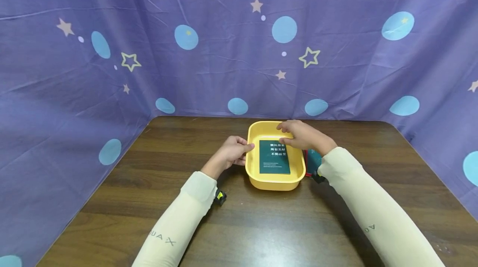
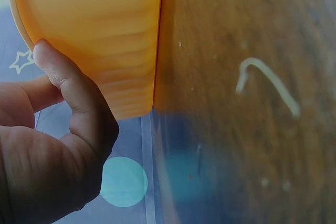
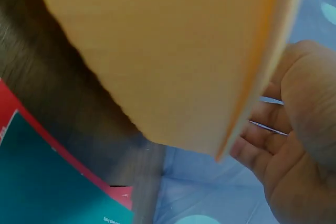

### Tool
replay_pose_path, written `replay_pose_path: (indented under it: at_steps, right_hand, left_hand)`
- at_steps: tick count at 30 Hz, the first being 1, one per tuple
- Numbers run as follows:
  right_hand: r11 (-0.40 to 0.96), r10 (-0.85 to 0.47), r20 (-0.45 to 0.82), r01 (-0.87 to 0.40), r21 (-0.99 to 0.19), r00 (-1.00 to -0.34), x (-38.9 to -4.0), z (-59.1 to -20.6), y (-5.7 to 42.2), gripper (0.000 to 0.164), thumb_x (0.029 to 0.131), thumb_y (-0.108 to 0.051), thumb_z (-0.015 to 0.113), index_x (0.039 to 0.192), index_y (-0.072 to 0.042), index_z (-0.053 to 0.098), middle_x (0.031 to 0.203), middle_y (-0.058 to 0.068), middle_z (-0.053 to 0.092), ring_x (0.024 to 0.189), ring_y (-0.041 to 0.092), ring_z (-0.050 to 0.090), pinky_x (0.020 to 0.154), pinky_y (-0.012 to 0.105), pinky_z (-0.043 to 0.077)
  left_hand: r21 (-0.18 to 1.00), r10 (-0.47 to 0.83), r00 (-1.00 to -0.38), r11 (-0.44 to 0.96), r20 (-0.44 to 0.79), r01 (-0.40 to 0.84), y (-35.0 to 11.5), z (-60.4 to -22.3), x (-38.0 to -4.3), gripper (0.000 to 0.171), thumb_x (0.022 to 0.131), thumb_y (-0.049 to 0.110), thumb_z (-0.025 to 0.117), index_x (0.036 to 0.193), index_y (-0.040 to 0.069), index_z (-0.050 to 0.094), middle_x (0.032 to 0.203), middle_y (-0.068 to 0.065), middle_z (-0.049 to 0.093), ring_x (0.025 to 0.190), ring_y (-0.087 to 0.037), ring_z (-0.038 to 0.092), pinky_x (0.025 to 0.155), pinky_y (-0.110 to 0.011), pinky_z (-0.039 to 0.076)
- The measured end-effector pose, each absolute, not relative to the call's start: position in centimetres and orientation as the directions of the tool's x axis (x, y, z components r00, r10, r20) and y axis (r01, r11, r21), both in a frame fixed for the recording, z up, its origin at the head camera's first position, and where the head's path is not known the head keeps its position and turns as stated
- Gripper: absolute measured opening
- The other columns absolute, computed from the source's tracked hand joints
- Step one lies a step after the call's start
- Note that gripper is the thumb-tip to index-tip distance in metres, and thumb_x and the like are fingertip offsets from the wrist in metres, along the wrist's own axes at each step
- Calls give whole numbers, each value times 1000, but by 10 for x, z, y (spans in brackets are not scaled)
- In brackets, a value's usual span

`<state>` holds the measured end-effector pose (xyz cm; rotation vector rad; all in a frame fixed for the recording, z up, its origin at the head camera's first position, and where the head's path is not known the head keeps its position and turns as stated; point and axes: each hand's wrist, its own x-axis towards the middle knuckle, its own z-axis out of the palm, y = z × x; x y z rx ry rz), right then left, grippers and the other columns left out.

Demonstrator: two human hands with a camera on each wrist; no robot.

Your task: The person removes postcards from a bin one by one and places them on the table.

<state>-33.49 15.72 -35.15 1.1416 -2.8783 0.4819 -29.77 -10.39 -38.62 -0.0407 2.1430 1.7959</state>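
A yellow plastic bin (image 1: 275, 179) sits on the wooden table with a dark green booklet (image 1: 274, 163) lying flat inside, white Chinese lettering on its cover. On the bin's left side my left hand (image 1: 233, 151) pinches the rim, thumb on top and fingers outside; the left wrist view has the hand (image 2: 79, 124) at the orange-looking wall (image 2: 115, 35). Over the bin's far right part hovers my right hand (image 1: 304, 134), fingers loosely bent and holding nothing. In the right wrist view this hand (image 3: 294, 135) is beside the bin's rim.
Right of the bin lies another teal item with a red edge (image 1: 313, 161), partly hidden by my right forearm; the right wrist view shows its teal surface (image 3: 47, 177) closer. A purple patterned curtain (image 1: 224, 72) hangs behind the brown table (image 1: 179, 134).
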Motion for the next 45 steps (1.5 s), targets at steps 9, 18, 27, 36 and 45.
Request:
replay_pose_path:
  at_steps: [9, 18, 27, 36, 45]
  right_hand:
    - [733, -666, -97, -625, -268, -740, -343, -352, 138, 70, 88, -47, 70, 138, -3, 49, 130, 14, 57, 119, 28, 52, 100, 45, 45]
    - [812, -583, -260, -545, -210, -770, -350, -362, 134, 102, 70, -67, 75, 145, -7, 41, 136, 11, 53, 124, 25, 48, 107, 45, 38]
    - [843, -535, -299, -526, -117, -790, -349, -368, 130, 123, 56, -76, 76, 152, -14, 31, 142, 1, 48, 130, 27, 40, 110, 47, 33]
    - [814, -560, -311, -580, -31, -768, -351, -369, 126, 125, 56, -78, 72, 153, -13, 28, 144, 5, 46, 131, 26, 39, 113, 50, 26]
    - [807, -569, -322, -589, -42, -757, -344, -368, 123, 123, 55, -76, 75, 153, -18, 29, 136, 10, 46, 119, 27, 46, 106, 49, 37]
  left_hand:
    - [949, 199, -939, 202, -280, -241, -104, -384, -298, 27, 94, 15, 66, 107, -1, 49, 84, -16, 59, 53, -14, 57, 49, -27, 58]
    - [949, 205, -938, 205, -279, -237, -102, -384, -296, 26, 95, 15, 66, 106, -1, 49, 83, -16, 60, 52, -13, 57, 49, -27, 58]
    - [951, 201, -940, 197, -276, -237, -102, -386, -297, 25, 95, 14, 65, 105, -1, 49, 80, -14, 59, 50, -13, 56, 47, -26, 57]
    - [953, 206, -940, 194, -271, -232, -105, -386, -298, 25, 95, 15, 65, 106, -1, 48, 75, -10, 58, 50, -12, 55, 46, -25, 56]
    - [952, 210, -938, 192, -277, -238, -105, -387, -299, 27, 95, 15, 65, 107, -1, 47, 81, -15, 59, 50, -13, 57, 48, -27, 57]
